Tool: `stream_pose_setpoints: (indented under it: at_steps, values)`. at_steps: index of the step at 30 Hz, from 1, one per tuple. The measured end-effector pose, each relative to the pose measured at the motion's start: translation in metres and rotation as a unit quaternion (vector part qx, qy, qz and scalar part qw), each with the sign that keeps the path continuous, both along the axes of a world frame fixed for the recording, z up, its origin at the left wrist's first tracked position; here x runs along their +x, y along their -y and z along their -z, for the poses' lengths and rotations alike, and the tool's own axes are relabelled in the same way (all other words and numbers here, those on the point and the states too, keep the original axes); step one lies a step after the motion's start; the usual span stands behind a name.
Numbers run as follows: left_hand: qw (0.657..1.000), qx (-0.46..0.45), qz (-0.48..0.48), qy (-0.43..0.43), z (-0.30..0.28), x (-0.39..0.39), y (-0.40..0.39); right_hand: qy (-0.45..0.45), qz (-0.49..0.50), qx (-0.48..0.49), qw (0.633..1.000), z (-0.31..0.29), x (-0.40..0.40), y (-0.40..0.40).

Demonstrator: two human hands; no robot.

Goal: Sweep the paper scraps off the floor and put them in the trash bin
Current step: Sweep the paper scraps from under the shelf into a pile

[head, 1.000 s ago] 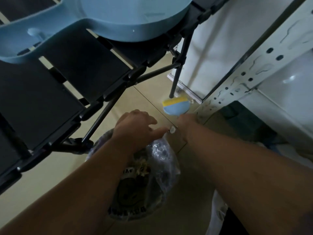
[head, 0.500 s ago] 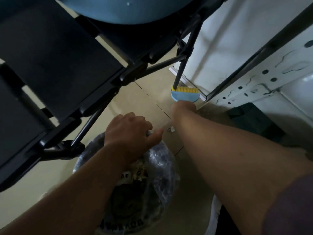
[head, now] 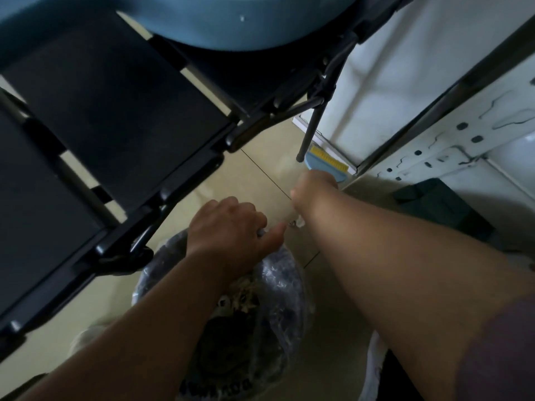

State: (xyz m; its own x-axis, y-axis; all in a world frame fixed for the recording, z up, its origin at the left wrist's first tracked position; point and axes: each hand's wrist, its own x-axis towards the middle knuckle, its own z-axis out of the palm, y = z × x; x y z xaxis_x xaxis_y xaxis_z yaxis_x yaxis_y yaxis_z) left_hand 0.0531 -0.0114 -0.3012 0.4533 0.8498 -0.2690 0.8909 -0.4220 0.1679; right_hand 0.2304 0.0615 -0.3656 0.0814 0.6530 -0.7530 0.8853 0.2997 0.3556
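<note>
A trash bin (head: pixel 286 308) lined with a clear plastic bag stands on the tiled floor below me, with scraps inside. My left hand (head: pixel 231 235) grips the bag's far rim. My right hand (head: pixel 314 186) reaches past the bin to a small blue brush with yellow bristles (head: pixel 327 163), which rests on the floor by the wall, and is closed around its handle. A small white paper scrap (head: pixel 298 222) lies on the floor between the two hands.
Black folding chairs (head: pixel 115 117) fill the left side, one leg (head: pixel 311 134) standing right by the brush. A blue plastic tub (head: pixel 231 21) sits on a seat. A white perforated metal rack (head: pixel 451 143) and white wall panel (head: pixel 385 68) close the right.
My right hand has stretched farther out with the brush, from near the bin rim to the wall corner beside the chair leg. My left hand has stayed on the bag rim.
</note>
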Motion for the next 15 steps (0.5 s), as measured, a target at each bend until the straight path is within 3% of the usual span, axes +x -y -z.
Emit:
stream_pose_setpoints:
  at_steps: [7, 15]
  values:
    - [1.000, -0.003, 0.011, 0.000, -0.001, -0.005, 0.005, 0.037, -0.133, -0.052, 0.989, 0.003, 0.015, -0.012]
    - [1.000, -0.007, 0.009, 0.011, -0.001, -0.008, 0.006, 0.007, -0.044, -0.109, 0.993, 0.016, 0.011, -0.003]
